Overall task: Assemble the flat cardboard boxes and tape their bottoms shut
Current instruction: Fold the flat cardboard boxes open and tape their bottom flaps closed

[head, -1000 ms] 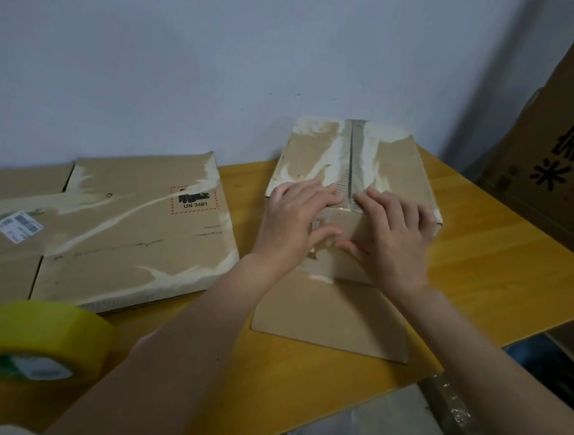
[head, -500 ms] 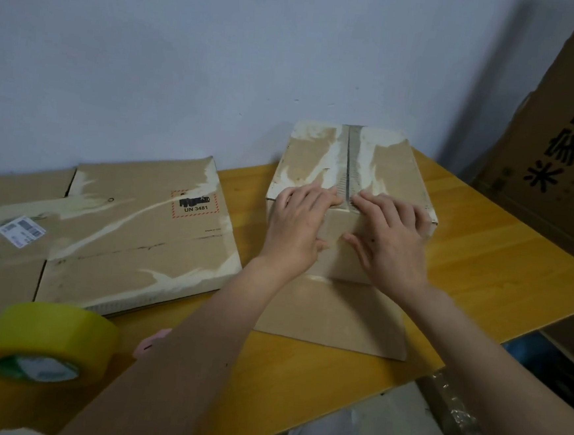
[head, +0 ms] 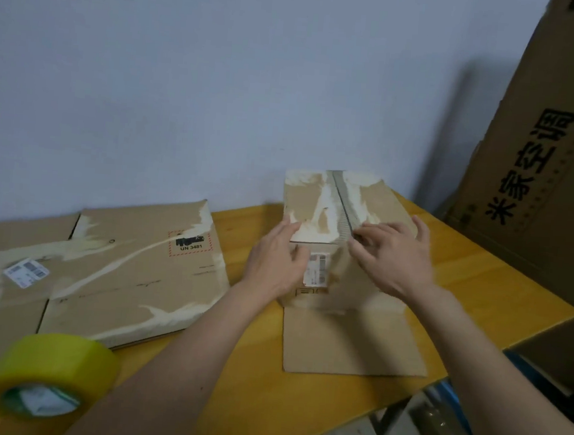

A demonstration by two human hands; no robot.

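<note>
An assembled cardboard box (head: 318, 199) stands upside down at the back of the wooden table (head: 472, 287), its two bottom flaps folded shut with a seam down the middle. One loose flap (head: 351, 346) lies flat on the table toward me. My left hand (head: 275, 264) touches the box's near left corner with relaxed fingers. My right hand (head: 392, 253) rests over the near right top edge, fingers stretched toward the seam. A roll of yellow tape (head: 46, 373) sits at the near left.
Flat cardboard boxes (head: 130, 273) with torn paper patches lie stacked on the left of the table. A tall printed carton (head: 540, 161) leans at the right. The wall stands right behind the box. The table's right edge drops to the floor.
My hands have slid apart from the near face of the box toward its top corners, uncovering a white label. The view has lifted and shows more wall.
</note>
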